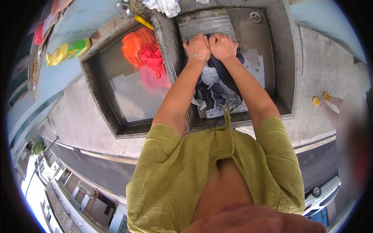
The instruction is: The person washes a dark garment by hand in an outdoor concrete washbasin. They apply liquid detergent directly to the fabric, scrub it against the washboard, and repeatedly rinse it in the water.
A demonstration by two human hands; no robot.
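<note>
Side by side, my left hand point(198, 47) and my right hand point(224, 46) press down on a dark navy garment point(224, 76) with paler grey parts. Fingers of both hands are curled over its far end, gripping the cloth. A bracelet circles my left wrist. The garment lies bunched on a ridged washboard surface point(206, 24) in the right basin of a stone sink point(288, 58). Its near end, with a white label, spreads toward my body between my forearms. What lies under my palms is hidden.
In the left basin, orange cloth point(134, 43) and red cloth point(152, 57) sit in water. A yellow-green bottle point(69, 51) lies beyond that basin's left rim. A tap point(123, 8) and a drain point(255, 17) are at the far side. Another person's yellow shoes point(316, 101) are at right.
</note>
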